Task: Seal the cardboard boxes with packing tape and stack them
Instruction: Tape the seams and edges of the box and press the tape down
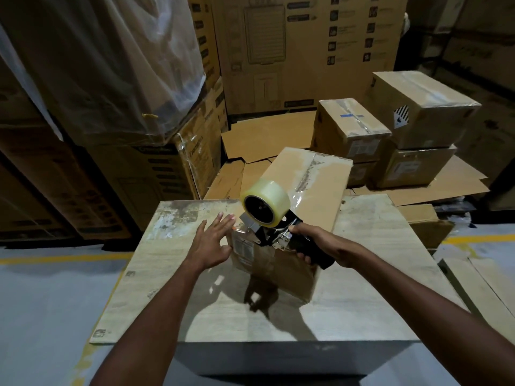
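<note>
A long brown cardboard box (309, 188) lies on a large pale work surface (167, 263), with clear tape shining along its top. My right hand (320, 243) grips the black handle of a tape dispenser (267, 218), whose clear tape roll sits over the box's near end. My left hand (211, 240) has straight, spread fingers at the box's near left corner, beside the dispenser's blade. Sealed boxes (418, 107) stand stacked at the back right.
Flattened cardboard sheets (262, 135) lie on the floor behind the work surface. Tall printed cartons (301, 51) and plastic-wrapped pallets (92, 65) wall in the back and left. Grey floor with a yellow line (55, 259) is at the left.
</note>
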`<state>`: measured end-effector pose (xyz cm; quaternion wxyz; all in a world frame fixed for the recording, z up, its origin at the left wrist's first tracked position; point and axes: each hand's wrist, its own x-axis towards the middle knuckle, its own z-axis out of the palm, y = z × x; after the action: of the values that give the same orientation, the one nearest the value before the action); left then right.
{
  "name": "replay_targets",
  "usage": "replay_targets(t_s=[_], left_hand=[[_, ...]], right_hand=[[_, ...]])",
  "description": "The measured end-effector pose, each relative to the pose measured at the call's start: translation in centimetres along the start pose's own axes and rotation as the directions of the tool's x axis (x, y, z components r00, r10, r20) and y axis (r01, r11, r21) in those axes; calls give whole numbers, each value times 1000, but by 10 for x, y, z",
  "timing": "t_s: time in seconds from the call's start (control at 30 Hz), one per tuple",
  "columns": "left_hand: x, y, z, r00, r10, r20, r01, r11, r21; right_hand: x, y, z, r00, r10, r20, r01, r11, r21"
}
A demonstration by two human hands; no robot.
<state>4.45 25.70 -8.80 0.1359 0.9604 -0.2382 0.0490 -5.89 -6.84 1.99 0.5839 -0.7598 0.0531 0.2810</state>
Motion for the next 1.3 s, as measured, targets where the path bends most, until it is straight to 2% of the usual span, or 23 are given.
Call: replay_targets(t_s=[0.27, 0.4, 0.43, 0.57, 0.8, 0.97, 1.1, 1.3], left_hand=[[0, 13, -9, 999, -28, 38, 25, 997, 75], [2, 21, -18, 995, -31, 90, 10, 975, 223], [2, 24, -20, 995, -35, 89, 15, 977, 213], [11, 63, -21, 986, -156, 58, 159, 986, -48], [15, 81, -8, 957, -278, 82, 288, 942, -172], [8, 82, -14, 957, -270, 107, 281, 953, -110], [7, 86, -17, 959, -265, 104, 273, 959, -76], [10, 89, -17, 951, -293, 98, 295, 955, -11]], right_hand=[[-47, 41, -39, 998, -57, 2, 57, 998, -23], [-49, 41, -42, 997, -70, 35, 72, 996, -59], [-49, 41, -45, 996, -59, 62, 64, 995, -78], [-49, 42, -51, 993, -9, 117, 20, 996, -90], [-55, 33, -48, 993, -41, 110, 47, 998, -53], [-64, 42, -47, 994, -43, 98, 49, 997, -61], [-65, 64, -54, 992, -107, 67, 113, 989, -96], [-80, 103, -68, 990, -141, -16, 141, 989, -34]])
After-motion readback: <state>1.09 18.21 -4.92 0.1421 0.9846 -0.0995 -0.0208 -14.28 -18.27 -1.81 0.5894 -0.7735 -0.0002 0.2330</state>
